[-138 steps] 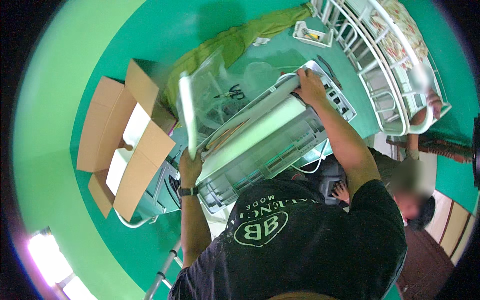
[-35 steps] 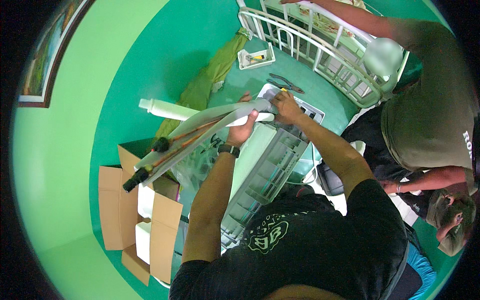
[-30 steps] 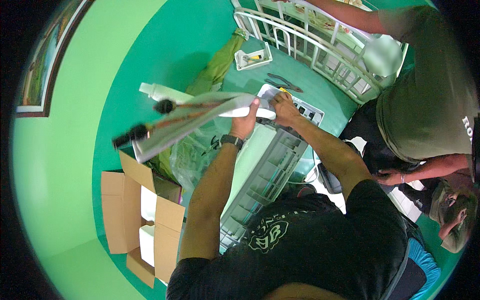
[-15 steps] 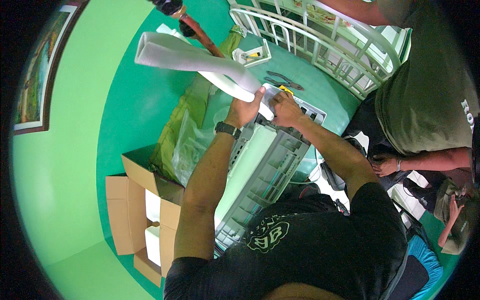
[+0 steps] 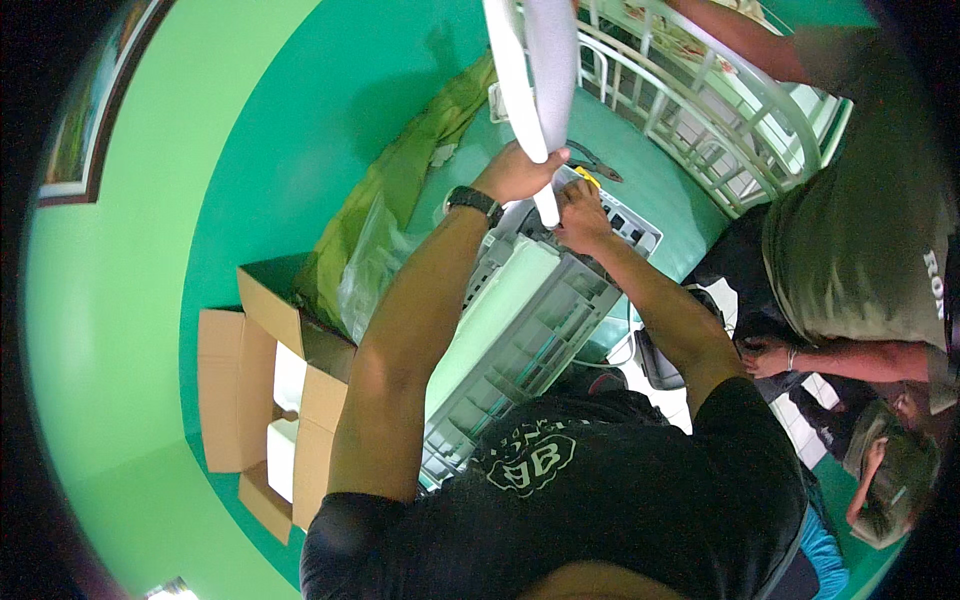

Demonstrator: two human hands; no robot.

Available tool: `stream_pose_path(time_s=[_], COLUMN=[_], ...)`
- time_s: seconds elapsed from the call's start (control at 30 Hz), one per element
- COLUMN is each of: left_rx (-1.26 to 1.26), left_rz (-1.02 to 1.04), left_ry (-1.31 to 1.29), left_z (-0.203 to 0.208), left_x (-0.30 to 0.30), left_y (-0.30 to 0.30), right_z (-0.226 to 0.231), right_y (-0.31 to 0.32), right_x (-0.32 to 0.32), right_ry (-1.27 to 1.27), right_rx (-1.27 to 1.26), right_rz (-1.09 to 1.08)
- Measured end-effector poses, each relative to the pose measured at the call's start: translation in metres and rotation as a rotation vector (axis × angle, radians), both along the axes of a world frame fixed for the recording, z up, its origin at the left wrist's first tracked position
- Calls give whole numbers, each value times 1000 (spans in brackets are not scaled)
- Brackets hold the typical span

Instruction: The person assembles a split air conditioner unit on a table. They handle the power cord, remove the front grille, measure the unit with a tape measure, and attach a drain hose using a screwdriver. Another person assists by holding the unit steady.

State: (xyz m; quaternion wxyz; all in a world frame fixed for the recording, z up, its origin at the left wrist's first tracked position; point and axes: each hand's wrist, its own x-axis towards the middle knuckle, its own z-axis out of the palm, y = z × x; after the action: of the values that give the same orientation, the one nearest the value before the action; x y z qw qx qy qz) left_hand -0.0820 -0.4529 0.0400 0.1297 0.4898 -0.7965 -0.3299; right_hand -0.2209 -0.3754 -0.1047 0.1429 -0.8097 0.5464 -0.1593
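My left hand (image 5: 522, 174), a black watch on its wrist, is closed round a white foam-covered pipe (image 5: 552, 90) that rises to the top edge. A second, thinner white length (image 5: 513, 70) runs beside it, and a white end pokes out below my palm. Close by, my right hand (image 5: 582, 218) has its fingers curled at the far end of a long grey-and-white air conditioner unit (image 5: 530, 320); what they grip is hidden. The unit shows its ribbed grey side. Just beyond my hands lie pliers (image 5: 600, 168) and a small yellow object (image 5: 587, 177).
An opened cardboard box (image 5: 235, 400) with white pieces inside stands at left, near clear plastic wrap (image 5: 372, 270) and a yellow-green cloth (image 5: 345, 225). White metal railings (image 5: 690, 110) curve across the back right. Another person in an olive shirt (image 5: 850, 200) is close at right.
The foam-covered pipe has swung from pointing far left to standing nearly straight up the picture, with my left hand still round it. My right hand stays at the unit's end.
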Motion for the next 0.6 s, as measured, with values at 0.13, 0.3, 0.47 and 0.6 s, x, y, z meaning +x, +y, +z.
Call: stream_pose_path(time_s=[0.13, 0.3, 0.47, 0.6], left_rx=[-21, 81, 181, 311], left_rz=[17, 129, 296, 753], left_ry=[3, 156, 365, 491], left_z=[-10, -13, 8, 1], left_x=[7, 25, 45, 100], left_y=[1, 24, 67, 128], right_z=[-1, 2, 21, 17], right_y=[0, 0, 14, 50], right_x=[1, -5, -9, 6], right_ry=[8, -35, -254, -260], right_rx=[-5, 10, -26, 67], right_rz=[8, 20, -35, 153])
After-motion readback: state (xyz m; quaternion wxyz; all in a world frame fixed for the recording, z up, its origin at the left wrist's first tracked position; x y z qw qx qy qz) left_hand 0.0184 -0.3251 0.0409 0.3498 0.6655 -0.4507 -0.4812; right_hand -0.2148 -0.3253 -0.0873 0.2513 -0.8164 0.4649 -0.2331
